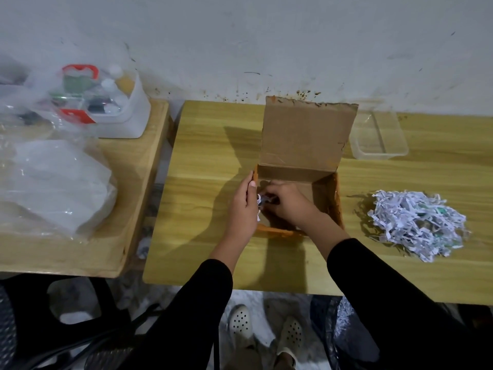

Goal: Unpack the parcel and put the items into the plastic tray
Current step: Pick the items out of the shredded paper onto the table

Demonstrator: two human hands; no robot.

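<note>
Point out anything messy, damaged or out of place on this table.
Shredded paper filler lies heaped loose on the table, right of the cardboard box. The box's lid edge is ragged. The plastic tray looks empty.

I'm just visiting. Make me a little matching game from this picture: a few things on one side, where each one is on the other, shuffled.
Things:
1. tray
2. shredded paper
3. box
4. white bin

Places:
A. on the side table, far left
B. in a heap right of the box
C. under both hands, lid flap up
D. near the wall, right of the flap

Pairs: 1-D, 2-B, 3-C, 4-A
</note>
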